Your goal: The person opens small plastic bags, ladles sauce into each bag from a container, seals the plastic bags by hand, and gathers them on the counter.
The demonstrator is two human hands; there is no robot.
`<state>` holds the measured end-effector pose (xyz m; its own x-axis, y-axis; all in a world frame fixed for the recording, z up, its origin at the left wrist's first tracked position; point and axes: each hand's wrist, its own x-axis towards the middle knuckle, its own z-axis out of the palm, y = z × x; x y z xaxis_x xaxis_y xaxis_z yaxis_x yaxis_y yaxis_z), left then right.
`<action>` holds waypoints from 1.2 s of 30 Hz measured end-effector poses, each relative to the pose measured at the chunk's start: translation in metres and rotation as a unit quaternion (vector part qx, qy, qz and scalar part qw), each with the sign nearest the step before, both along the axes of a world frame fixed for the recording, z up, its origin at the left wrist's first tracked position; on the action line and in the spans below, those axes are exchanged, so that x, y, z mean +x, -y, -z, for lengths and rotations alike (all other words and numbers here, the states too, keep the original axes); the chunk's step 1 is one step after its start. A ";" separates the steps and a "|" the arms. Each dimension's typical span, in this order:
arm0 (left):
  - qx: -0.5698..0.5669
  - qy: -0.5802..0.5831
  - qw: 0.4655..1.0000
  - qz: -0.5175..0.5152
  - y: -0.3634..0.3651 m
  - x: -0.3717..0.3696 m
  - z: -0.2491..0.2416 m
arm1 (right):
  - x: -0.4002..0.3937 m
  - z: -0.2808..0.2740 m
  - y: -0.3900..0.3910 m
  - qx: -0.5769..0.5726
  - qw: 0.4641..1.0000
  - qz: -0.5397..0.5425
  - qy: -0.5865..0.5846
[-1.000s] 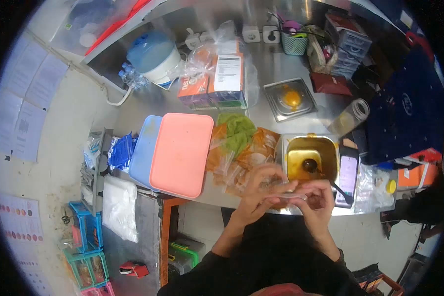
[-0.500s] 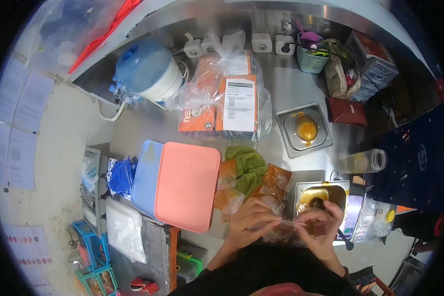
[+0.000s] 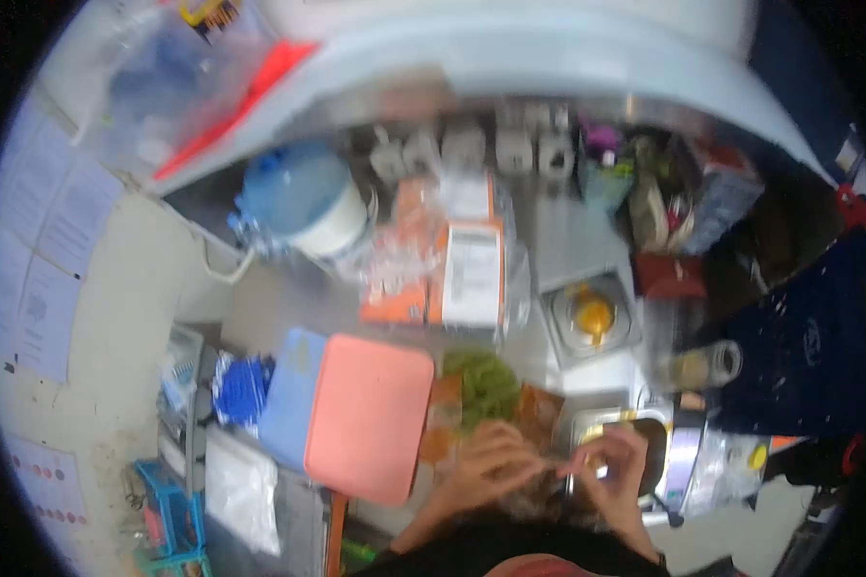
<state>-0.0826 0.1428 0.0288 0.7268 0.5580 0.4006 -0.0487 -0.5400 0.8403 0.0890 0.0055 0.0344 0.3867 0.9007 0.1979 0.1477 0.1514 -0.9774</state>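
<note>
My left hand (image 3: 491, 469) and my right hand (image 3: 613, 471) are close together at the front of the counter, fingertips pinched. Between them they hold the edge of a clear plastic bag (image 3: 551, 465), blurred by motion; most of the bag is hidden. Right behind my right hand is a steel pan (image 3: 575, 423) smeared with orange sauce. Beyond my left hand lies a crumpled green cloth (image 3: 481, 385), with sealed bags of orange sauce (image 3: 541, 409) around it. A steel lid (image 3: 616, 351) with sauce on its middle lies farther back.
A pink tray (image 3: 370, 418) overlaps a blue tray (image 3: 291, 404) on the left. Behind stand orange boxes in plastic (image 3: 404, 298) and a blue-lidded white tub (image 3: 327, 226). At the right are a clear jar (image 3: 707, 365) and a phone (image 3: 681, 457).
The camera view has tilted up, so the counter and its things sit lower and look blurred. Both hands keep their pinch on the plastic bag, close together.
</note>
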 end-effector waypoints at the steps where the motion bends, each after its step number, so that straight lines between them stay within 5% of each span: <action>1: 0.008 0.005 1.000 -0.001 -0.001 0.004 0.003 | 0.000 0.005 0.003 0.009 1.000 0.011 -0.019; 11: -0.008 -0.041 0.999 0.012 0.011 0.018 -0.010 | -0.003 -0.024 0.009 -0.039 0.995 0.049 0.082; 36: 0.065 -0.014 0.998 -0.007 0.028 -0.002 -0.014 | -0.021 -0.003 0.016 -0.007 0.997 0.034 0.069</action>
